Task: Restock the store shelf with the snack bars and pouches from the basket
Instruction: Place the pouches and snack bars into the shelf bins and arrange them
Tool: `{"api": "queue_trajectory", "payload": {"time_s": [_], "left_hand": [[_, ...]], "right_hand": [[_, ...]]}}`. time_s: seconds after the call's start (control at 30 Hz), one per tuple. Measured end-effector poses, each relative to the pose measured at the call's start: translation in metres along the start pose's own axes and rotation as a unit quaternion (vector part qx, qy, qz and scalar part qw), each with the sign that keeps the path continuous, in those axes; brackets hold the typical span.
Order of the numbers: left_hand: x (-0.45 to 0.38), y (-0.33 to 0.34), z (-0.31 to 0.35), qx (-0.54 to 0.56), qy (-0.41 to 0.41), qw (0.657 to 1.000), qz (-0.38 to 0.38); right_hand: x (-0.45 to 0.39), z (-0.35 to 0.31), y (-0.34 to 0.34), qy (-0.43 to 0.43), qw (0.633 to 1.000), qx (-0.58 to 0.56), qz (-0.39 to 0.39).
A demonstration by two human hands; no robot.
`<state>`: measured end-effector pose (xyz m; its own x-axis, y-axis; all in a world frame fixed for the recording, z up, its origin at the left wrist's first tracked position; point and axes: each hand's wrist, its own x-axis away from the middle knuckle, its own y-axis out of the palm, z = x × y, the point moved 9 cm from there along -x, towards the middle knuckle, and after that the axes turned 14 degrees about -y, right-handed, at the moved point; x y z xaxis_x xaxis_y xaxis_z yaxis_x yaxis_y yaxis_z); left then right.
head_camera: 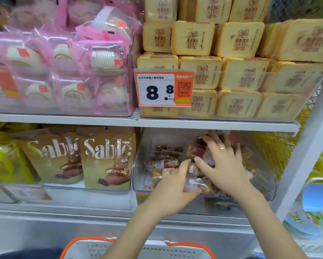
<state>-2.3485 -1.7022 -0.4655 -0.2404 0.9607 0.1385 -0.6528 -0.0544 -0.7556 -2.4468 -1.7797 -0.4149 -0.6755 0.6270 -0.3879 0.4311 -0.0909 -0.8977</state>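
Observation:
Several nut snack bars (164,162) in clear wrappers lie piled in a clear plastic bin (269,186) on the lower shelf, right of centre. My left hand (172,191) reaches into the bin from below and grips one clear-wrapped snack bar (196,186), thumb up over it. Just to the right, my right hand (222,165) lies with fingers spread flat on top of the pile, a ring on one finger. The white basket (93,247) with an orange rim sits at the bottom edge, under my forearms; its contents are hidden.
Brown Sablé pouches (106,156) stand in the bin to the left. On the upper shelf sit stacked toast-slice packs (237,40), an orange price tag (163,88) and pink bun packs (63,58). A wire mesh panel (276,152) closes the shelf's right side.

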Motion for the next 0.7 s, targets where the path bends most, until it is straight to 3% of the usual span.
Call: {"api": "queue_trajectory", "payload": {"time_s": [0.1, 0.2, 0.3, 0.4, 0.47, 0.57, 0.7], "left_hand": [[-0.007, 0.002, 0.011, 0.079, 0.03, 0.996, -0.022], [-0.019, -0.01, -0.013, 0.057, 0.021, 0.996, -0.072], [-0.041, -0.037, -0.052, -0.009, -0.073, 0.997, 0.0], [-0.057, -0.019, -0.07, -0.075, -0.18, 0.98, -0.042], [-0.063, -0.006, -0.073, -0.052, -0.217, 0.973, -0.06], [-0.068, -0.013, -0.068, -0.015, -0.194, 0.981, -0.024], [-0.066, -0.01, -0.055, 0.029, -0.143, 0.988, -0.046]], "right_hand": [[-0.004, -0.039, 0.017, -0.098, 0.994, -0.018, -0.051], [-0.005, -0.034, 0.033, -0.1, 0.989, 0.045, -0.1], [-0.008, -0.027, 0.035, -0.081, 0.988, 0.083, -0.101], [-0.007, -0.019, 0.024, -0.028, 0.993, 0.105, -0.047], [-0.004, -0.014, 0.018, 0.003, 0.993, 0.116, -0.015], [-0.007, -0.012, 0.021, 0.009, 0.995, 0.098, -0.012], [-0.021, -0.018, 0.033, -0.019, 0.998, 0.026, -0.057]]}}
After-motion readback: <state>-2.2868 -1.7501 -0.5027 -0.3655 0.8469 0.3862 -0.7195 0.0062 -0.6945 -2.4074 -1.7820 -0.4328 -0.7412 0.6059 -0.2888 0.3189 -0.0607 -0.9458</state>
